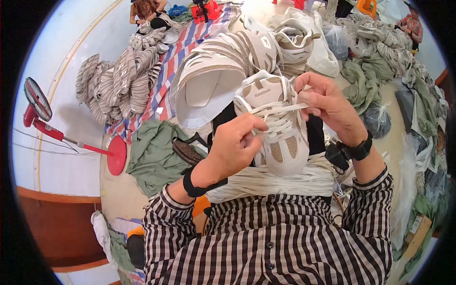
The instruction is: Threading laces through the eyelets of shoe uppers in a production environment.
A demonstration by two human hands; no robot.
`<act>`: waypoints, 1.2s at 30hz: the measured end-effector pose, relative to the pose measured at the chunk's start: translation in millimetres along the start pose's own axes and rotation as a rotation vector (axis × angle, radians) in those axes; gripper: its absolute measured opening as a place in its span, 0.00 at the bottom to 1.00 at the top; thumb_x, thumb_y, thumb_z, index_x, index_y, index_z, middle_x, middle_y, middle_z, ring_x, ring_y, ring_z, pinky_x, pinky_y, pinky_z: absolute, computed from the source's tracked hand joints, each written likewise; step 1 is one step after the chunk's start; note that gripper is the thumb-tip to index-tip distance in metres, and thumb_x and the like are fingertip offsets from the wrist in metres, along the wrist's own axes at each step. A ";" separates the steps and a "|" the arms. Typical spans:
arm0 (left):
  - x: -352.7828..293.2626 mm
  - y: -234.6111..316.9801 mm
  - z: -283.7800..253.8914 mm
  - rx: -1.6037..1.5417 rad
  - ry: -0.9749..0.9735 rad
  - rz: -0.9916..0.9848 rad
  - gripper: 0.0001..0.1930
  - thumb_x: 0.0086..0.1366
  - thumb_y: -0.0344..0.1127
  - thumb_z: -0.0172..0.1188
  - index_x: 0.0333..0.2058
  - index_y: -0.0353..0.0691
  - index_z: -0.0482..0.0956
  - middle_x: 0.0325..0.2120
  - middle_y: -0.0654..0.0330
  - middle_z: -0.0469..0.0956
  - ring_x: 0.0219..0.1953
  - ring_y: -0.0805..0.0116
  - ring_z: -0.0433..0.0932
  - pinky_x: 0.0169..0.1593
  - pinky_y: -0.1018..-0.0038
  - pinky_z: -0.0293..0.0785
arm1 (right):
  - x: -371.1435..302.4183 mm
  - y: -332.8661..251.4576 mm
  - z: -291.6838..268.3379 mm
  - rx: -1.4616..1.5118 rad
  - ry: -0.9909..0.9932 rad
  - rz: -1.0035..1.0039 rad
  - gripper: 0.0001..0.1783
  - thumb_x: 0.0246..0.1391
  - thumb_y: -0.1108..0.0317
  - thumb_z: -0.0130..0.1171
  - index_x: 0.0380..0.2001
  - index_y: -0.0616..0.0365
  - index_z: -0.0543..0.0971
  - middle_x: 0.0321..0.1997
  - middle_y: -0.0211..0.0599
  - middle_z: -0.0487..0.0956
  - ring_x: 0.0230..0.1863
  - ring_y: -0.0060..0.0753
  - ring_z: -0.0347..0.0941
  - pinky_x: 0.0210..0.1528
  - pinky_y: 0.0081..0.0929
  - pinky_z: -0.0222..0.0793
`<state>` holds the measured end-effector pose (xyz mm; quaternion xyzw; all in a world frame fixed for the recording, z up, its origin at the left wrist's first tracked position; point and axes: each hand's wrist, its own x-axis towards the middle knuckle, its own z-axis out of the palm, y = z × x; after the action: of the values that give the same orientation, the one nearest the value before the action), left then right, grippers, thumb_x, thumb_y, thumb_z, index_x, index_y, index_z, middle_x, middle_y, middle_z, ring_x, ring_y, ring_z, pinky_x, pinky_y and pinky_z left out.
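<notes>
A beige and white sneaker (283, 149) with tan mesh panels rests on my lap, its toe toward me. Flat white shoelaces (280, 123) cross its tongue through the eyelets. My right hand (330, 104) is at the collar's right side, thumb and fingers pinching a lace. At the left side of the shoe, my left hand (232, 147) has its fingers curled in against the laces; what they grip is hidden. Beneath the toe, a thick bundle of white laces (270, 183) lies across my lap.
Ahead stands a curved stack of beige shoe uppers (213, 57). More uppers (121, 78) are heaped on a striped sheet (178, 52) at left. A red fan (116, 154), green cloth (154, 152) and plastic bags (377, 118) surround me. Two other people sit farther off.
</notes>
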<state>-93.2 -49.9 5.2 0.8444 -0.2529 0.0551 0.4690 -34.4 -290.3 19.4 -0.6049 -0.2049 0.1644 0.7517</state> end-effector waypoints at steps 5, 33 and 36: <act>1.9 -29.2 -1.0 -0.112 0.019 -0.085 0.09 0.53 0.20 0.56 0.34 0.36 0.76 0.23 0.65 0.73 0.17 0.78 0.62 0.23 0.82 0.60 | 0.3 -16.4 -12.0 0.145 0.015 0.076 0.10 0.57 0.68 0.55 0.42 0.54 0.72 0.20 0.16 0.61 0.19 0.09 0.55 0.17 0.12 0.48; 25.0 -40.6 -4.3 0.151 0.110 0.069 0.06 0.54 0.24 0.60 0.31 0.32 0.74 0.37 0.57 0.72 0.28 0.70 0.73 0.33 0.78 0.71 | 56.1 34.3 -126.6 -0.703 0.404 -0.044 0.13 0.53 0.63 0.59 0.38 0.61 0.78 0.25 0.23 0.72 0.28 0.15 0.67 0.33 0.15 0.63; 22.0 -38.0 -6.8 0.113 0.146 0.091 0.05 0.56 0.24 0.59 0.32 0.32 0.74 0.35 0.58 0.72 0.27 0.72 0.72 0.32 0.79 0.69 | 43.1 16.6 -61.8 -0.760 0.289 -0.344 0.09 0.54 0.69 0.57 0.37 0.61 0.78 0.29 0.25 0.76 0.30 0.19 0.68 0.36 0.18 0.65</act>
<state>-55.0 -36.1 -12.8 0.8509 -0.2526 0.1521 0.4347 34.1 -317.4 -3.5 -0.8124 -0.2411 -0.1366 0.5131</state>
